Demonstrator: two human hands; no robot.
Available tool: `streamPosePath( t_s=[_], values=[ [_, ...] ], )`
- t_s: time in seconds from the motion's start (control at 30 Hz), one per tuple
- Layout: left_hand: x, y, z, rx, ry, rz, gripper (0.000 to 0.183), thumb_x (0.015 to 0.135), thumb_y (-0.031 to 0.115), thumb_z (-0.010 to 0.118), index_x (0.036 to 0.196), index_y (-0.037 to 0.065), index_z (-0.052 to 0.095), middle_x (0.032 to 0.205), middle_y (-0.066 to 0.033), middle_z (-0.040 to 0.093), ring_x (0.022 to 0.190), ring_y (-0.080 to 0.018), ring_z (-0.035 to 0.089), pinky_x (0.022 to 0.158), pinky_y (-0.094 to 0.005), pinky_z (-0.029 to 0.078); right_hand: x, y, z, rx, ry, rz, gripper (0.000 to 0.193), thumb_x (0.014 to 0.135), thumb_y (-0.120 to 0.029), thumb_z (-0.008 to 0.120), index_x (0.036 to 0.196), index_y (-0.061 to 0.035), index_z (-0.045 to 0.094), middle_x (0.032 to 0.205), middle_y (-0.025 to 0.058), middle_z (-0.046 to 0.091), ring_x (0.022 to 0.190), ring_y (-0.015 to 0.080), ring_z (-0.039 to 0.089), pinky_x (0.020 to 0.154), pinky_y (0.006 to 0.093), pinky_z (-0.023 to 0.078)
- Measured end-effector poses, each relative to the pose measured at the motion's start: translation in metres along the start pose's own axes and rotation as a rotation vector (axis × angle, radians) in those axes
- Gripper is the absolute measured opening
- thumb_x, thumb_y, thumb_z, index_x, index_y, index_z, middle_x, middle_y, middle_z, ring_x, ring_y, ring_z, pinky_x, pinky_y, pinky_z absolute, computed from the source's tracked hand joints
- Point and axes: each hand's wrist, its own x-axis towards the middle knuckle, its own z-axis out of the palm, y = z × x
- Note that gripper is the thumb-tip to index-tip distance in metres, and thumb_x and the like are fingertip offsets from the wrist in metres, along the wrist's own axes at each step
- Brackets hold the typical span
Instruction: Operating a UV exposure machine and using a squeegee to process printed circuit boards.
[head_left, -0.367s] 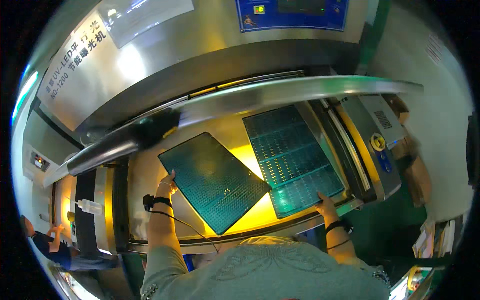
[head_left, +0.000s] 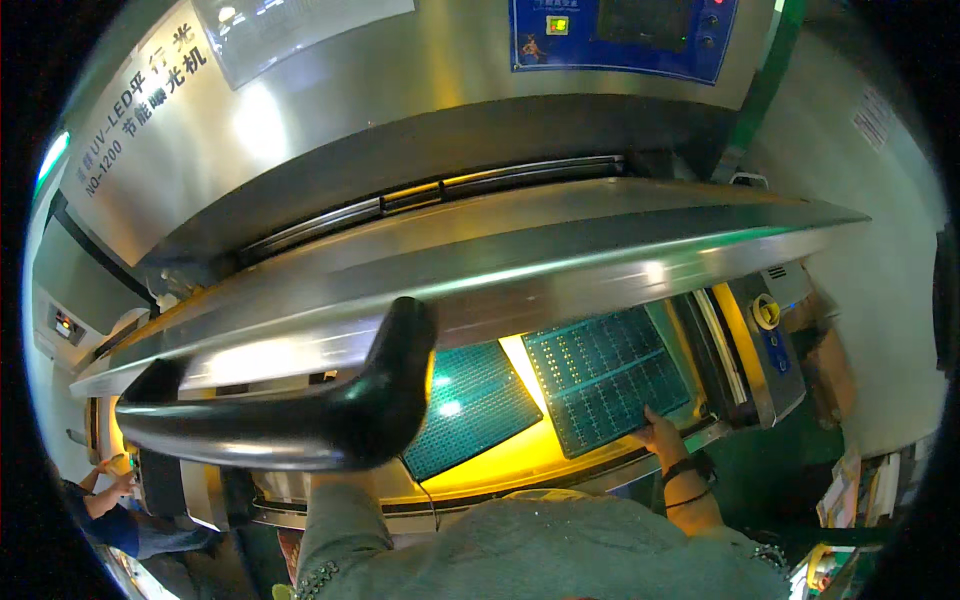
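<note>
Right hand (head_left: 662,432) pinching the near edge of a green panel (head_left: 610,375) on the yellow-lit bed (head_left: 520,450), panel's long axis slanting away up-right from the fingers, second green panel (head_left: 475,405) just left, left hand hidden behind the black lid handle (head_left: 330,410), grip unclear

This is a factory floor, the kind of production shop where printed circuit panels are made. A large stainless-steel machine (head_left: 330,130) fills the view, with a blue control panel (head_left: 615,35) of buttons and a screen on its front, a heavy hinged metal lid (head_left: 560,260) with a black handle (head_left: 330,410), and a yellow-lit bed (head_left: 510,445) on which 2 green grid-patterned circuit panels (head_left: 610,375) lie side by side. A small indicator box (head_left: 65,325) sits on the housing at the left, cardboard boxes (head_left: 830,370) stand on the green floor at the right, and another person (head_left: 115,510) works nearby at lower left.
</note>
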Motion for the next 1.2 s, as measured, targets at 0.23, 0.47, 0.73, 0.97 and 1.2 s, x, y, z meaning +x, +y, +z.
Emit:
streamPosePath(
  t_s=[0.23,0.47,0.73,0.97,1.2],
  values=[
    [-0.154,0.202,-0.105,-0.167,0.229,-0.119,0.050,0.084,0.037,0.053,0.128,0.017,0.041,0.138,-0.0157,0.030,0.127,-0.0342,0.028,0.099,-0.0584,0.023,-0.055,-0.030,0.035,-1.732,0.343,-0.538,0.052,0.076,-0.053,0.056,0.106,-0.0108,0.060,0.110,0.0191,0.057,0.100,0.0358,0.054,0.082,0.0439,0.045],
    [-0.211,0.229,-0.037,-0.413,0.206,0.167,0.059,0.085,0.052,0.040,0.135,0.022,0.033,0.146,-0.0114,0.014,0.134,-0.0340,0.006,0.101,-0.0623,0.003,-0.041,-0.037,0.113,-1.596,0.440,-0.600,0.083,0.072,-0.060,0.056,0.138,-0.0203,0.025,0.142,0.0262,0.010,0.125,0.0555,0.006,0.097,0.0655,0.015],
    [-0.224,0.227,-0.016,-0.252,0.285,0.207,0.066,0.080,0.056,0.047,0.136,0.026,0.030,0.144,-0.0097,0.018,0.133,-0.0336,0.013,0.101,-0.0625,0.010,-0.044,-0.030,0.114,-1.562,0.450,-0.583,0.088,0.070,-0.062,0.058,0.139,-0.0198,0.022,0.143,0.0258,0.006,0.124,0.0573,0.005,0.096,0.0669,0.015],
    [-0.228,0.240,-0.035,-0.411,0.362,0.018,0.069,0.077,0.048,0.057,0.135,0.021,0.030,0.144,-0.0141,0.016,0.131,-0.0366,0.018,0.100,-0.0593,0.017,-0.050,-0.077,0.123,-1.439,0.070,-0.583,0.070,0.075,-0.047,0.062,0.128,-0.0071,0.040,0.133,0.0259,0.031,0.123,0.0438,0.030,0.098,0.0506,0.029],
    [-0.386,0.195,-0.040,-0.575,0.574,-0.598,0.069,0.078,0.040,0.060,0.136,0.021,0.028,0.142,-0.0175,0.019,0.130,-0.0362,0.021,0.098,-0.0570,0.025,-0.229,-0.213,0.288,-0.834,-0.662,-1.701,0.031,0.090,-0.011,0.041,0.113,0.0079,0.050,0.113,0.0196,0.055,0.104,0.0266,0.052,0.094,0.0339,0.038]
  ],
)
